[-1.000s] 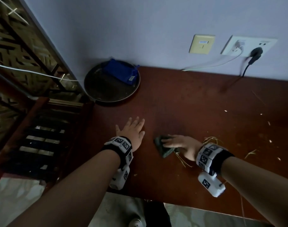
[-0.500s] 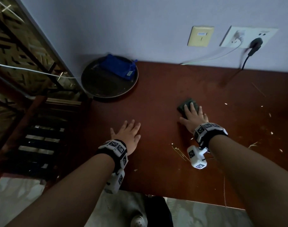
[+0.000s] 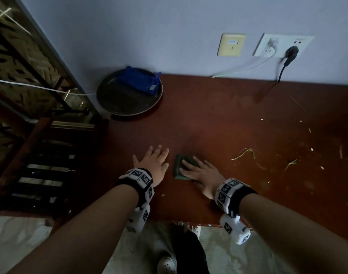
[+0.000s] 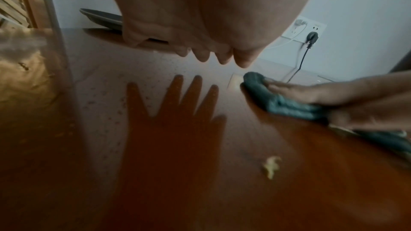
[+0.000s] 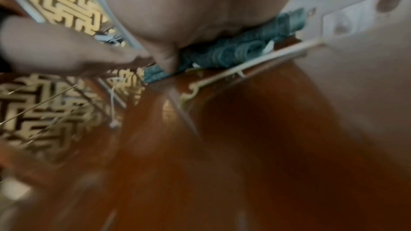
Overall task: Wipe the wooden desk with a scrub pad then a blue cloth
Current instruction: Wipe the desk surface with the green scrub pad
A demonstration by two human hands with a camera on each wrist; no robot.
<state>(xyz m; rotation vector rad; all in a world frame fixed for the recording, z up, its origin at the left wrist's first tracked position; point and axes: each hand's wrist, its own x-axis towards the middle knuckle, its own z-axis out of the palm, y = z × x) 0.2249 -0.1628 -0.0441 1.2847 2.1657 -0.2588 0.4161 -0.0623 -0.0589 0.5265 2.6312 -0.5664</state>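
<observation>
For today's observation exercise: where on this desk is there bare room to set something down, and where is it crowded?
Free: the desk middle, between the round tray and the cords by the wall. Crowded: the near edge, with the left hand and the right hand on the scrub pad; debris litters the right.

wrist bands (image 3: 138,177): b/w square marker patterns on both bands & on the white camera units (image 3: 235,230) under them; coded squares, no letters or nos. legible
blue cloth (image 3: 138,79): small pale tag at one edge; print too small to read
yellow wall plate (image 3: 231,44): small blue-ish sticker w/ marks; illegible
white socket plate (image 3: 282,45): tiny dark marks top right; can't make out
wrist views: blurred; no text visible
overall: nothing readable as words, brands or nos.
</observation>
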